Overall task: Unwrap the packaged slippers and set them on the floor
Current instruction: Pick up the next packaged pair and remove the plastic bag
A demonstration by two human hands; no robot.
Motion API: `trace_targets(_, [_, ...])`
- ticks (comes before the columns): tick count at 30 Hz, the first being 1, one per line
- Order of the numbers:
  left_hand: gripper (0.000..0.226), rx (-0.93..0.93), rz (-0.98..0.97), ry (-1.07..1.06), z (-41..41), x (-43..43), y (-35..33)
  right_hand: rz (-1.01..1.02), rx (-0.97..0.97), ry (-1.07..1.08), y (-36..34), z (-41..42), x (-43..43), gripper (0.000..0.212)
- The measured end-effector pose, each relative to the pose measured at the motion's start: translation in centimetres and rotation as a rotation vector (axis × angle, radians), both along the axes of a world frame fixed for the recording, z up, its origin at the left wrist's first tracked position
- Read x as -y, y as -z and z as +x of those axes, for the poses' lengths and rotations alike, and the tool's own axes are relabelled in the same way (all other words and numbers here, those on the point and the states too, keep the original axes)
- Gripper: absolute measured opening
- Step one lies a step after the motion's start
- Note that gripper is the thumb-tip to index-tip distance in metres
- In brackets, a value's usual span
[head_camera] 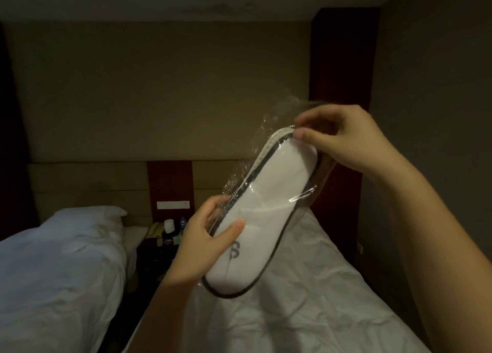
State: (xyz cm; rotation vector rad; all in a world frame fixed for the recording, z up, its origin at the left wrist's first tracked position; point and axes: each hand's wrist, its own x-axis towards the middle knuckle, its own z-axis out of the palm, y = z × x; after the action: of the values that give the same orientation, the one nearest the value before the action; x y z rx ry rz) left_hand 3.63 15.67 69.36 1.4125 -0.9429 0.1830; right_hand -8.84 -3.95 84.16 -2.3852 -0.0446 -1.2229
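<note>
White slippers [266, 209] with a dark edge trim lie flat together inside a clear plastic wrapper [269, 131]. I hold the pack up in the air, tilted from lower left to upper right, above a bed. My left hand [205, 243] grips the lower part of the pack, thumb across the white fabric. My right hand [343, 137] pinches the upper end, where the slippers' heel edge and the loose plastic meet. The wrapper's open end sticks out above the right fingers.
Below the pack is a bed with a creased white sheet [306, 312]. A second bed [58, 267] with a pillow stands at the left. Between them a dark nightstand [159, 246] holds a cup, a bottle and small items. A padded headboard wall is behind.
</note>
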Motion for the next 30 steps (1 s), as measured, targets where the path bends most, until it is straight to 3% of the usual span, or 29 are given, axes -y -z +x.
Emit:
trace_targets(3, [0.035,0.043,0.022,-0.005,-0.3,-1.0,-0.3,-0.039,-0.225,0.009,0.1,-0.4,0.4,0.043])
trace_targets(7, [0.037,0.050,0.129,0.008,-0.3,-2.1,-0.4,0.021,-0.349,-0.066,0.9,-0.4,0.7,0.024])
trace_targets(11, [0.056,0.012,0.196,-0.079,0.8,-4.8,-1.2,0.312,-0.162,-0.194,2.4,-0.6,2.1,0.018])
trace_targets(14, [0.037,-0.068,0.026,-0.239,1.4,-7.1,-1.6,0.529,-0.021,-0.214,4.5,-0.7,3.7,0.015])
trace_targets(21, [0.011,-0.240,-0.191,-0.264,2.3,-5.8,1.0,0.866,0.057,-0.241,8.0,0.0,4.9,0.013])
trace_targets(26, [0.010,-0.316,-0.313,-0.263,3.2,-6.3,1.2,1.030,0.204,-0.265,8.9,-0.4,6.5,0.014])
trace_targets(30, [0.018,-0.245,-0.320,-0.332,3.8,-6.6,-0.3,1.166,0.344,-0.259,10.3,-1.2,7.3,0.010])
